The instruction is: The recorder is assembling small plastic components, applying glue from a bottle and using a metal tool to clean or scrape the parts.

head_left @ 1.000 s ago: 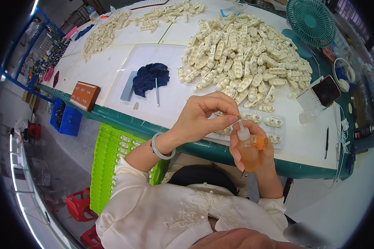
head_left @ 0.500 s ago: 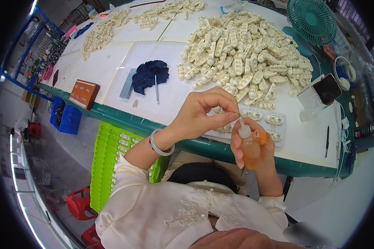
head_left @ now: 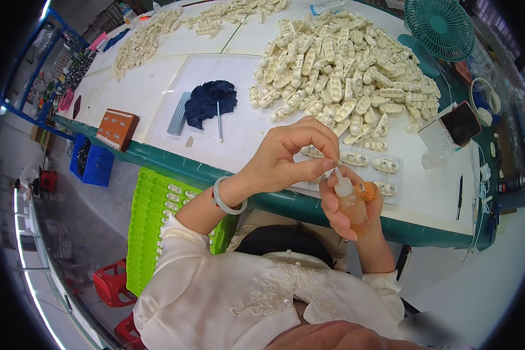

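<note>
My right hand (head_left: 368,217) is wrapped round a squeeze bottle (head_left: 352,211) of amber liquid with a white narrow nozzle, held upright and slightly tilted. An orange wrap (head_left: 367,191) covers one of its fingers. My left hand (head_left: 291,153) closes thumb and forefinger in a pinch at the nozzle's tip; what lies between them is too small to make out. Beneath and behind the hands is a shallow pale tray (head_left: 394,199) holding several cream oblong moulded parts (head_left: 385,165). Part of the tray is hidden by my hands.
A big heap of cream parts (head_left: 338,70) lies beyond my hands. Left of it are a dark blue cloth (head_left: 210,104), pale blue sticks (head_left: 179,114) and a brown block (head_left: 118,129). At right are a phone (head_left: 461,123), a small cup (head_left: 434,160) and a green fan (head_left: 439,29). A green tray (head_left: 140,233) stands lower left.
The bottle has shifted slightly left and tilted a little more, and my right fingers have moved with it. My left hand stays pinched at the nozzle tip.
</note>
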Motion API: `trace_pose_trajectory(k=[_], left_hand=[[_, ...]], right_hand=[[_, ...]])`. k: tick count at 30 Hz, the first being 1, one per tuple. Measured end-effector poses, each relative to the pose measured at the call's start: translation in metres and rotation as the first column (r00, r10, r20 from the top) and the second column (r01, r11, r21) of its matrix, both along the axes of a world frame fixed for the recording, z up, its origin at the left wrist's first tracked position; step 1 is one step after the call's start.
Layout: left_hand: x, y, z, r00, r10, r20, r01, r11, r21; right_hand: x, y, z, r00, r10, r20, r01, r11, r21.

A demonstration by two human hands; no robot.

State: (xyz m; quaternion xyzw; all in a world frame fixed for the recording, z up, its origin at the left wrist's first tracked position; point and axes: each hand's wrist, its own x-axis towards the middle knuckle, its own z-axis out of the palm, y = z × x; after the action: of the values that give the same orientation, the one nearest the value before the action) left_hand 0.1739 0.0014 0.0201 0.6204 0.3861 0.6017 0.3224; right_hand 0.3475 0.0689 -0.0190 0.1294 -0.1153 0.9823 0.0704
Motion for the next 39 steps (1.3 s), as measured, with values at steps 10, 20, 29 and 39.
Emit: trace_pose_trajectory(k=[10, 20, 29, 39], left_hand=[[0.003, 0.001, 0.004, 0.997, -0.009, 0.077, 0.013, 0.998, -0.058], [-0.001, -0.003, -0.009, 0.883, -0.071, 0.464, 0.140, 0.983, -0.116], [0.003, -0.008, -0.011, 0.812, -0.110, 0.573, 0.197, 0.976, -0.093], [-0.008, -0.012, -0.019, 0.865, -0.094, 0.493, 0.157, 0.984, -0.088]], right_hand=[[0.002, -0.009, 0.004, 0.997, -0.064, -0.037, 0.066, 0.996, 0.061], [0.030, -0.001, 0.006, 0.975, -0.221, 0.015, 0.217, 0.968, 0.126], [0.042, 0.007, -0.004, 0.946, -0.324, 0.010, 0.317, 0.932, 0.177], [0.097, 0.035, -0.019, 0.647, -0.754, 0.111, 0.614, 0.602, 0.511]])
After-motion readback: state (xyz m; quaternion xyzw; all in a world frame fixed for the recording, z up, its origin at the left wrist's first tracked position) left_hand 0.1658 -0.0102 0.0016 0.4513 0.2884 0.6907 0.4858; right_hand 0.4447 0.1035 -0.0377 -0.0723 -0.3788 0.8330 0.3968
